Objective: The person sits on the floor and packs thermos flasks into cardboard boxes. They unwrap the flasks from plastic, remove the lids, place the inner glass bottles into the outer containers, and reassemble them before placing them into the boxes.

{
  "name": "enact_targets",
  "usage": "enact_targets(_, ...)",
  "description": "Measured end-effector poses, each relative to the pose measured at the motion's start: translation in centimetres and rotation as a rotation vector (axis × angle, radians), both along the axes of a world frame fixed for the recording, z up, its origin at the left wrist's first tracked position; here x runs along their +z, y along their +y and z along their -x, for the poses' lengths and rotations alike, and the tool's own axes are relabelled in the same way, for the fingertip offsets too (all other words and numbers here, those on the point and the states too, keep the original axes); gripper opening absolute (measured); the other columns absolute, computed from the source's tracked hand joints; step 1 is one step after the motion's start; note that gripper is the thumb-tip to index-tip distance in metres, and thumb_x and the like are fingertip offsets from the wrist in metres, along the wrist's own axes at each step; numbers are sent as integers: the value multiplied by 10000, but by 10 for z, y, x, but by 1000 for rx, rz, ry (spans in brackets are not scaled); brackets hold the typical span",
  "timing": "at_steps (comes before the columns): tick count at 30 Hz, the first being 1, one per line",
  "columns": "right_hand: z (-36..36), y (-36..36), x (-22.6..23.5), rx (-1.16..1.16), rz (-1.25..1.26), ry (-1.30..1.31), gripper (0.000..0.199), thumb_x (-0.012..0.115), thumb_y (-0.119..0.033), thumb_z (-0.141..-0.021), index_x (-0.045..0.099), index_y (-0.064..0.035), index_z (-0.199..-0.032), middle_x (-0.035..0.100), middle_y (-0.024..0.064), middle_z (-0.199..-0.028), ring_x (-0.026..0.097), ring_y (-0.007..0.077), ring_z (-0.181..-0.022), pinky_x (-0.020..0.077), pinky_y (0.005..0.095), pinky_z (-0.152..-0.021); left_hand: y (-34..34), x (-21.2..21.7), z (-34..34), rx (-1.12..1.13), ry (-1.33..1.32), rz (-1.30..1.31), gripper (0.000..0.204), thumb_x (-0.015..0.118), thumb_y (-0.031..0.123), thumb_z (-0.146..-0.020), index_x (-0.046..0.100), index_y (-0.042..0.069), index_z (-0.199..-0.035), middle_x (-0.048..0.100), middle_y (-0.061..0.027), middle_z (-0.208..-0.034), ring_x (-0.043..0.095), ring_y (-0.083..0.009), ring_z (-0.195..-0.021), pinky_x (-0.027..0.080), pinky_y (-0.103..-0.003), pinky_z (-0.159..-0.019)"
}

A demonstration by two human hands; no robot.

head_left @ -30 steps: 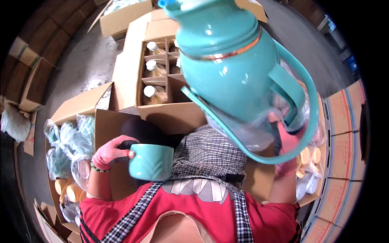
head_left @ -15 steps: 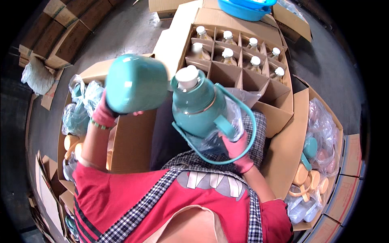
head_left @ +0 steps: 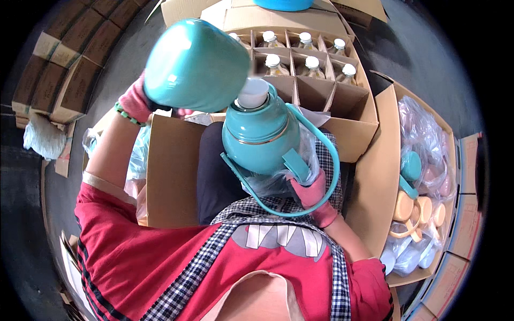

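Note:
In my right hand (head_left: 312, 193), which wears a pink glove, is a teal thermos jug (head_left: 262, 136), gripped low by its side handle and the clear plastic film around it. The jug tilts with its top away from me, and its thin carrying loop (head_left: 336, 160) hangs out to the right. A white stopper (head_left: 253, 93) sits in its mouth. My left hand (head_left: 138, 99), gloved in pink too, is closed around a large, glossy teal rounded cover (head_left: 195, 64), raised above and left of the stopper. The cover hides most of my left fingers.
Beyond the jug stands a divided carton (head_left: 350, 120) with several white-capped glass bottles (head_left: 312, 67). An open carton (head_left: 396, 160) on the right holds bagged teal and orange jug parts. Another carton (head_left: 174, 176) is at my left. Stacked boxes (head_left: 75, 85) stand far left; a blue basin (head_left: 284, 4) is at the top.
My left hand has lifted the teal cover higher, and its right edge is now closer to the stopper. The jug stays in my right hand, nearly in place. The view has shifted slightly.

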State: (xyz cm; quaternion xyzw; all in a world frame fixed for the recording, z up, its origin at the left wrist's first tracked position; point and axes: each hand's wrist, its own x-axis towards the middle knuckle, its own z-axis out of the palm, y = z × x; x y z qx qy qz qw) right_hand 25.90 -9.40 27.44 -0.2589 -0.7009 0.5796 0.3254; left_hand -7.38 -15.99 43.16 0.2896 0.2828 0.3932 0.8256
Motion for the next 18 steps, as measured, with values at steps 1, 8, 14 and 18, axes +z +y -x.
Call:
enact_targets(1,0,0,0,21,43,13,264,681,-89,-629,585,14,-853,622,133,-777,612,210,-701,471,305,-634,8,-6,6,-54,103,26,435,454,281,-868,406,18,-1212,518,-199,-1081,582,-262,-886,523,-331,-698)
enact_targets(8,-3,-5,13,112,-12,-88,275,681,-84,-601,575,32,-827,617,167,-761,620,256,-709,484,329,-646,41,-19,-15,182,643,248,260,473,261,-880,591,53,-983,611,-5,-871,558,-35,-759,479,-195,-653)
enact_targets(14,-1,-3,9,142,-28,-77,277,673,-79,-598,568,33,-829,613,167,-761,620,273,-718,488,340,-653,8,48,-44,414,1063,-549,536,503,319,-836,358,10,-1250,440,-135,-1197,462,-223,-1076,384,-324,-906)
enact_targets(18,1,0,19,188,-23,-122,260,652,-85,-624,563,22,-844,613,169,-778,615,284,-710,486,346,-645,5,28,-117,95,1841,-912,712,732,320,-610,425,51,-1192,429,-203,-1176,418,-352,-1103,359,-378,-915)
